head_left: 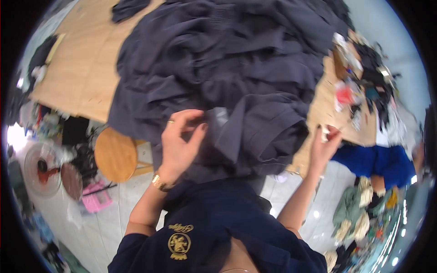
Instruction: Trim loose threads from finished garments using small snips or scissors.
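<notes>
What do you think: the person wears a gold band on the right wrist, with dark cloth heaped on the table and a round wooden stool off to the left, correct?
Not quite: the head view shows the gold band on the left wrist, not the right. The dark cloth is heaped on the table, and the round wooden stool is off to the left.

I work from one view here, a wide fisheye worn on the person's head, the left of a side-by-side pair. It faces steeply down and forward: the dark navy shirt (214, 207) looms closest at the lower edge, the left hand (180, 145) and right hand (324, 148) sit farther out, and the table (84, 68) stretches beyond. Toward my rim, tiled floor (109, 227) and pale wall (391, 27) curve.
</notes>
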Available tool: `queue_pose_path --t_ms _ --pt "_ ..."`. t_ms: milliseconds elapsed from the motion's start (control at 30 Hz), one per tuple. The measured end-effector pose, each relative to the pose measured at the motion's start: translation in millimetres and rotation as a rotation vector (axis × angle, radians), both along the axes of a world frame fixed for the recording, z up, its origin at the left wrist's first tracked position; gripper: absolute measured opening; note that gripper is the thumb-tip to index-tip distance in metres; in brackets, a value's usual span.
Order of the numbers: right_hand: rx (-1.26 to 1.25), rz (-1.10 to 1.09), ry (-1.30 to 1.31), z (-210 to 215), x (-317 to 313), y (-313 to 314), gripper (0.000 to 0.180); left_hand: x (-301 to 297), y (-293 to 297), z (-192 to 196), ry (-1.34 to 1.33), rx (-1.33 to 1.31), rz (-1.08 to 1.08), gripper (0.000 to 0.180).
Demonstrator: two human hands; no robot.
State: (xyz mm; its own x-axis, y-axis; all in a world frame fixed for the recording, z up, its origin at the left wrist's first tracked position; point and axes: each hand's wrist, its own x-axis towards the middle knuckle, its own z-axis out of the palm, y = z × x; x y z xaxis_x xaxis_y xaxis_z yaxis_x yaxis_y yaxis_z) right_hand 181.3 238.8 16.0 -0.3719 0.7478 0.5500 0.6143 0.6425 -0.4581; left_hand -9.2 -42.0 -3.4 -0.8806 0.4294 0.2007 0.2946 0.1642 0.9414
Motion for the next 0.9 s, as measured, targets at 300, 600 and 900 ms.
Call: queue_pose_path --t_ms 300,600,900 --pt "-0.758 0.142 0.371 -16 -21 -72 0.035 45 34 -10 0.086 -0.214 -0.316 0.051" --pt "-1.203 0.737 1.135 50 -15 -81 0.033 28 40 10 0.35 -0.251 -0.23 0.081" --pt "-0.981 0.78 1.157 57 -5 -59 0.041 -8 43 48 -0.157 0.258 -0.238 0.027"
